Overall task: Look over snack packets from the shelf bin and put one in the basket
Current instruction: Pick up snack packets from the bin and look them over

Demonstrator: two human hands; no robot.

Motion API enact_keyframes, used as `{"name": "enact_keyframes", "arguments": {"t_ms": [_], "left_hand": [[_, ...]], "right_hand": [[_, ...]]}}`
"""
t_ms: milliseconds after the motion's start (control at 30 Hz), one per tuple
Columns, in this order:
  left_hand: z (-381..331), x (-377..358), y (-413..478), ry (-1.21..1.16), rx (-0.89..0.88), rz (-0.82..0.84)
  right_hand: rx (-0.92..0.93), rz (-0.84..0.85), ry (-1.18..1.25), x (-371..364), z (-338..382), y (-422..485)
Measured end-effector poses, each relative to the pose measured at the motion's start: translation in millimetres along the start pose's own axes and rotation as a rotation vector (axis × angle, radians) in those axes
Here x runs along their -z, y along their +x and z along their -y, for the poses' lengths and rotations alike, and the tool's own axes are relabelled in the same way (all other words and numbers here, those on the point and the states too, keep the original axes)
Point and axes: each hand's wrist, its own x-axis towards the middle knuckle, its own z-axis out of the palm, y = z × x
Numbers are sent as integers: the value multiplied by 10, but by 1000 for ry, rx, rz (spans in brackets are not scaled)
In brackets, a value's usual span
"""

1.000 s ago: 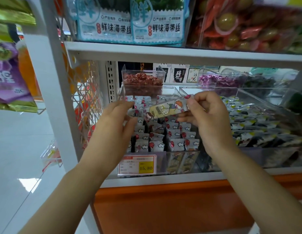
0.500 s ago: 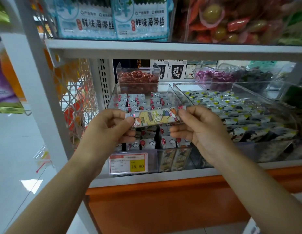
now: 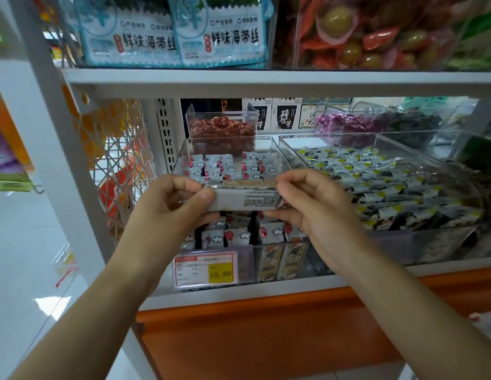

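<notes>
Snack packet (image 3: 247, 200) is held in the air between both hands, just above the near half of the clear shelf bin (image 3: 245, 266). It lies level, with its long side going from left to right, and its grey back with small black print faces the camera. The left hand (image 3: 167, 212) grips the left end: the thumb presses on the near face and the fingers are curled behind it. The right hand (image 3: 315, 212) pinches the right end with curled fingers.

Many small white packets (image 3: 216, 167) with red marks and clouds fill the bin below. A price tag (image 3: 205, 268) reading 15.80 sits on its near wall, at the left. Just to the right stands a second clear bin (image 3: 420, 239) of yellow and black packets (image 3: 376, 171). Further back is a small clear box (image 3: 222, 130) of red snacks.
</notes>
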Motion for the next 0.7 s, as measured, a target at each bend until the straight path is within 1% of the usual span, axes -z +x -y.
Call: {"name": "enact_keyframes", "arguments": {"t_ms": [133,200,300,367,433,500,567,700], "left_hand": [[-8,-11,-9,-9,-9,2],[-23,-19,-23,22,-31,18],[-52,-15,-51,108,-42,46],[-63,-12,-64,193,-42,70],[-58,-25,-66,224,-25,81],[-48,-45,-57,237,-7,70],[-42,-52,-44,280,-12,43],[-39,-41,-28,297,-12,-2]], "right_hand": [[67,11,-123,-9,28,-26],[80,-1,-132,-16,38,-32],[72,-24,-151,-16,59,-22],[80,-55,-208,-9,62,0],[117,-94,-281,-10,50,17],[178,-110,-401,-17,40,13],[239,-90,-487,-43,44,-16],[302,-44,-528,-72,56,-56]]}}
